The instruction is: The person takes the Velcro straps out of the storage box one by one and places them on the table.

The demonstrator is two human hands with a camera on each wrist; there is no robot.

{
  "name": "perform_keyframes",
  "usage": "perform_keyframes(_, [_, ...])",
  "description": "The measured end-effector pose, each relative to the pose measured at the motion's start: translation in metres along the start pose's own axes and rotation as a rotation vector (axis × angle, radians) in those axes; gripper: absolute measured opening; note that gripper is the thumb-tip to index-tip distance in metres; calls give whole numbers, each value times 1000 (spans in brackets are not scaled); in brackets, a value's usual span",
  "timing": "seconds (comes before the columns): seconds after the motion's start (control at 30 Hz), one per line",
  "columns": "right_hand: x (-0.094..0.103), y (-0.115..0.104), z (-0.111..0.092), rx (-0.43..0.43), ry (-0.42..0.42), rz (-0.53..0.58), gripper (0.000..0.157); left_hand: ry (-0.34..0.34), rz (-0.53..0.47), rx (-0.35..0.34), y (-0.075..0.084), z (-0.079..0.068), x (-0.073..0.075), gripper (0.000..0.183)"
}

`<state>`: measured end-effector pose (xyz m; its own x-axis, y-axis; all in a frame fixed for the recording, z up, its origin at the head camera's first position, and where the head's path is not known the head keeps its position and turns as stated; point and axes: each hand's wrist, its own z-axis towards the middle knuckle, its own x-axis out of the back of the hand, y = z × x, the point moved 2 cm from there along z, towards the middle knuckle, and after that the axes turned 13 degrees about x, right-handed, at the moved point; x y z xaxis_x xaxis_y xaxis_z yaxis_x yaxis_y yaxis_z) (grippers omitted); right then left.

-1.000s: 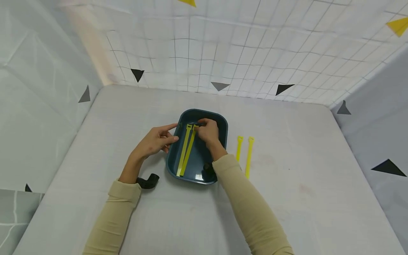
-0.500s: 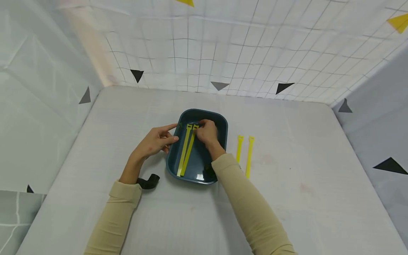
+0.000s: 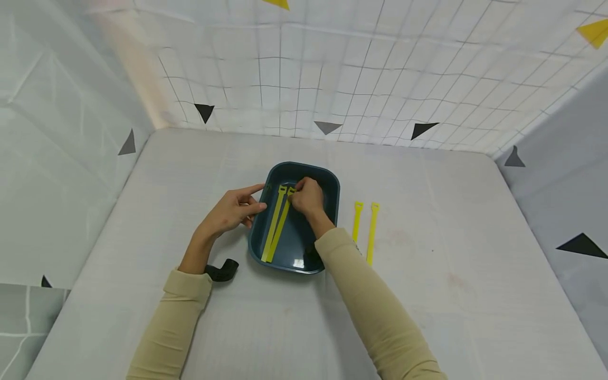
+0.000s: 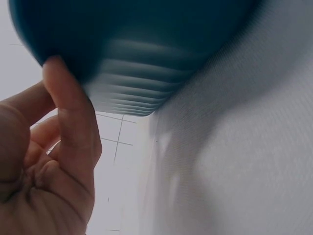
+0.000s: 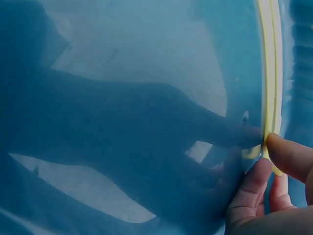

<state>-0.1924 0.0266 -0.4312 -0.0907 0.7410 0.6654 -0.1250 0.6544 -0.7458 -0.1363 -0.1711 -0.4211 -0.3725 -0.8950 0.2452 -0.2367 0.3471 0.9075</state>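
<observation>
In the head view, two yellow cable straps (image 3: 273,227) with slotted heads lie lengthwise in a dark blue-green tray (image 3: 296,270), close together and meeting near their lower ends. My right hand (image 3: 309,198) reaches into the tray and pinches the right-hand strap near its head. The right wrist view shows thumb and fingertips on the yellow strap (image 5: 270,73). At the tray's left rim, my left hand (image 3: 233,210) pinches the edge between thumb and finger, as the left wrist view shows. Beneath the right forearm, the tray's lower right corner is dark and partly hidden.
Two more yellow straps (image 3: 372,232) lie on the white table right of the tray, one partly covered by the right sleeve. A black pipe elbow (image 3: 223,270) rests beside the left wrist. White sheets enclose the table's back and sides.
My right hand has shifted slightly within the tray, and the lower ends of the two straps have moved a little to the left. The left hand stays at the rim.
</observation>
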Motion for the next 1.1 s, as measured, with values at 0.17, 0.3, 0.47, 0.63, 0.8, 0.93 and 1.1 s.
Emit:
perform_keyframes(0.17, [0,-1,-1,-2,-9,12,18,2,1,-6,0,0,0,60])
perform_keyframes(0.3, [1,-3,-3,-4,-18,35,12,3,9,-7,0,1,1,60])
perform_keyframes(0.47, [1,-4,-5,15,-27,66,6,-1,9,-3,-1,0,2,60])
perform_keyframes(0.63, [0,-5,-8,34,-13,115,1,-5,12,0,-2,0,2,60])
perform_keyframes(0.8, [2,-7,-10,44,28,189,9,3,23,-3,-3,0,2,60])
perform_keyframes(0.93, [5,-7,-11,60,72,232,8,3,23,-4,-2,1,2,60])
perform_keyframes(1.1, [6,-8,-12,54,97,297,6,3,17,3,-1,3,1,60])
